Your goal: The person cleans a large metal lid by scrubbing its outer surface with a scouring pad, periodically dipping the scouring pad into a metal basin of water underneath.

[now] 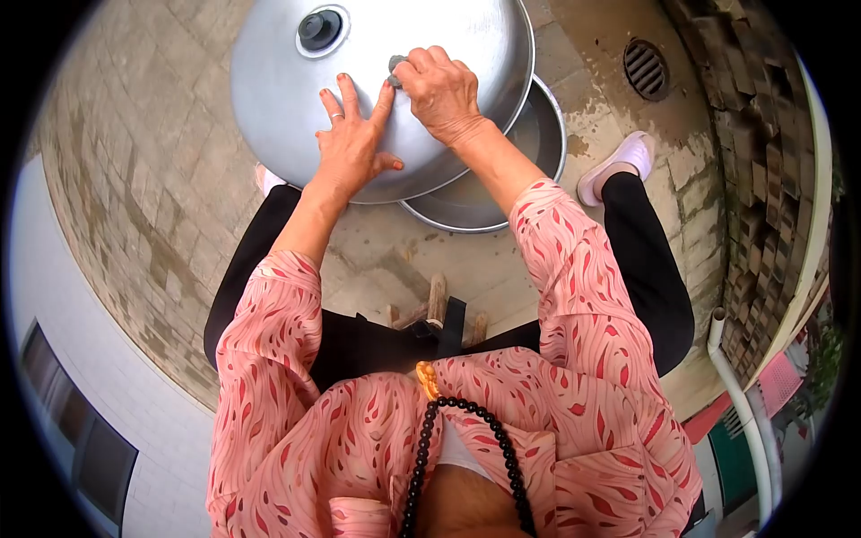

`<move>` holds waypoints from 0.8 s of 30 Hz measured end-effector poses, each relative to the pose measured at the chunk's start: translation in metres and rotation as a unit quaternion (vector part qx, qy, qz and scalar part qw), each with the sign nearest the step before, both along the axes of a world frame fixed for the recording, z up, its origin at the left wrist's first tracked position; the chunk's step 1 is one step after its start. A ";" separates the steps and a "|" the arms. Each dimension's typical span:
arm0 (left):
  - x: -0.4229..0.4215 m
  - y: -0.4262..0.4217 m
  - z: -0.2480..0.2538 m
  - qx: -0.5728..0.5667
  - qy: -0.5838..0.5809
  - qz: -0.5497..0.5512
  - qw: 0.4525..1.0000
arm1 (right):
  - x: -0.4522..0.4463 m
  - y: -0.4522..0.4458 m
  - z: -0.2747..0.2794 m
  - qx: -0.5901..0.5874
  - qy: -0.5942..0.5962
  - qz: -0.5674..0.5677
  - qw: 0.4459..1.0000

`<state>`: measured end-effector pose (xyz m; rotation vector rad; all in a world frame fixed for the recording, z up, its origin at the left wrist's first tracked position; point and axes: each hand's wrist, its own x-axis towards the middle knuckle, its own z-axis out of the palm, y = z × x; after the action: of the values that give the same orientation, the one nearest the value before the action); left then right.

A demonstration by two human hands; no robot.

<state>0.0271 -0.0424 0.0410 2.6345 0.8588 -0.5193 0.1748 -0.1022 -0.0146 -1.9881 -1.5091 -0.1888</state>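
Observation:
A large domed metal lid with a black knob lies tilted over a round metal basin. My left hand rests on the lid's surface, fingers spread, with a ring on one finger. Beside its index fingertip, my right hand is closed and pressing a small grey wad that looks like steel wool against the lid. Much of the wad is covered by the fingers. The lid hides most of the basin, whose inside shows only at the right.
Stone paving surrounds the lid, with a round drain grate at upper right. A stacked brick or tile wall and a white pipe stand on the right. My feet, one in a pale shoe, flank the basin.

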 end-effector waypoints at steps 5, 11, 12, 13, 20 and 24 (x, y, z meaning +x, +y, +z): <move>-0.001 -0.001 0.006 0.015 0.008 -0.001 1.000 | 0.096 0.006 -0.008 0.032 -0.046 -0.132 0.990; 0.000 -0.001 0.000 -0.001 -0.008 0.004 1.000 | -0.001 -0.039 0.009 -0.019 0.072 -0.013 0.997; 0.000 -0.001 0.000 -0.004 -0.006 0.007 1.000 | -0.004 -0.045 0.012 -0.031 0.096 -0.004 0.995; -0.001 -0.002 0.000 -0.003 -0.009 0.005 1.000 | -0.006 -0.048 0.014 -0.042 0.120 0.006 0.992; -0.001 -0.001 -0.007 0.015 -0.003 0.008 1.000 | 0.065 -0.093 0.046 0.219 0.884 -0.054 0.409; -0.004 0.000 -0.007 0.014 -0.020 0.008 1.000 | 0.062 -0.113 0.051 0.250 0.947 0.063 0.194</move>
<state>0.0231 -0.0426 0.0341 2.6511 0.8793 -0.4517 0.2365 -0.2156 0.0361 -0.2139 0.3353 1.2398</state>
